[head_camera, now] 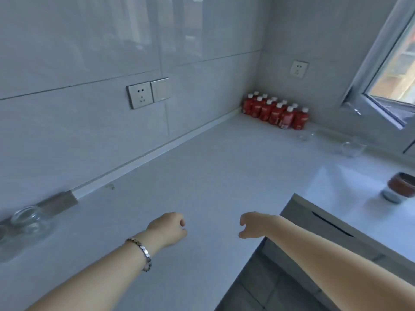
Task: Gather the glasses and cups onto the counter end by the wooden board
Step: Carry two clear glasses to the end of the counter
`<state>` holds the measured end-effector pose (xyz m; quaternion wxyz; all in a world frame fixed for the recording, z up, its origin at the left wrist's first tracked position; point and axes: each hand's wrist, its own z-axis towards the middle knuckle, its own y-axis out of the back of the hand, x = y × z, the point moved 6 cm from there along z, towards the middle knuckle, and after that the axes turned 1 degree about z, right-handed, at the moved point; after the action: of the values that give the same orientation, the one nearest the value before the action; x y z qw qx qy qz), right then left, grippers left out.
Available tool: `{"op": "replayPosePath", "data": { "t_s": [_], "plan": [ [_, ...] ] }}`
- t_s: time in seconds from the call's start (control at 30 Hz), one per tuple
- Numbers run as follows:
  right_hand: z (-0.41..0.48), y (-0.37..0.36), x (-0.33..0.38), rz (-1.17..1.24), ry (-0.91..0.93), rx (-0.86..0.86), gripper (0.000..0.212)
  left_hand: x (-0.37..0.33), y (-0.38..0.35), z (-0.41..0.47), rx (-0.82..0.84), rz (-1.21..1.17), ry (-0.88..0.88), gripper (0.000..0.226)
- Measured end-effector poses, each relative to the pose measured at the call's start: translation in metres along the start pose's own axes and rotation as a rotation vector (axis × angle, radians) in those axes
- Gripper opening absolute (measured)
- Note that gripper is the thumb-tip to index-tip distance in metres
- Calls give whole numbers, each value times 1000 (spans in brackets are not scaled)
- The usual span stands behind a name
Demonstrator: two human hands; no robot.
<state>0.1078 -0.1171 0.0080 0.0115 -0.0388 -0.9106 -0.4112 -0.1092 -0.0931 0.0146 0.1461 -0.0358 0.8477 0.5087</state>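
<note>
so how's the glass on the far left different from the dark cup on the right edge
The glass at far left is clear and see-through; the dark cup at right is opaque reddish-brown. The glass stands by the wall, next to the wooden board; the dark cup stands on the counter arm under the window, partly cut off by the frame edge. Both are upright, untouched by either hand.

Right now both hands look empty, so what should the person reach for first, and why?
Probably the right hand should reach toward the brown cup on the counter's right side. Both it and the left hand hold nothing, and that cup seems the nearest piece still far from the wooden board, where a glass already stands.
</note>
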Motion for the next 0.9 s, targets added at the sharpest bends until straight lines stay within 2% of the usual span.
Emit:
{"op": "replayPosePath", "data": {
  "t_s": [0.17,0.37,0.53,0.73,0.9],
  "plan": [
    [-20,22,-168,92,-153,-53,44,-155,-12,46,-6,14,-127,30],
    [-43,32,-306,256,-315,-107,46,-282,-25,95,51,64,-234,30],
    [-26,43,-382,341,-381,-129,46,-345,-27,156,90,131,-293,29],
    [32,83,-459,364,-461,-119,44,-409,-13,276,64,230,-305,30],
    [96,134,-515,452,-519,-112,49,-472,12,390,80,198,-315,43]
  ]
}}
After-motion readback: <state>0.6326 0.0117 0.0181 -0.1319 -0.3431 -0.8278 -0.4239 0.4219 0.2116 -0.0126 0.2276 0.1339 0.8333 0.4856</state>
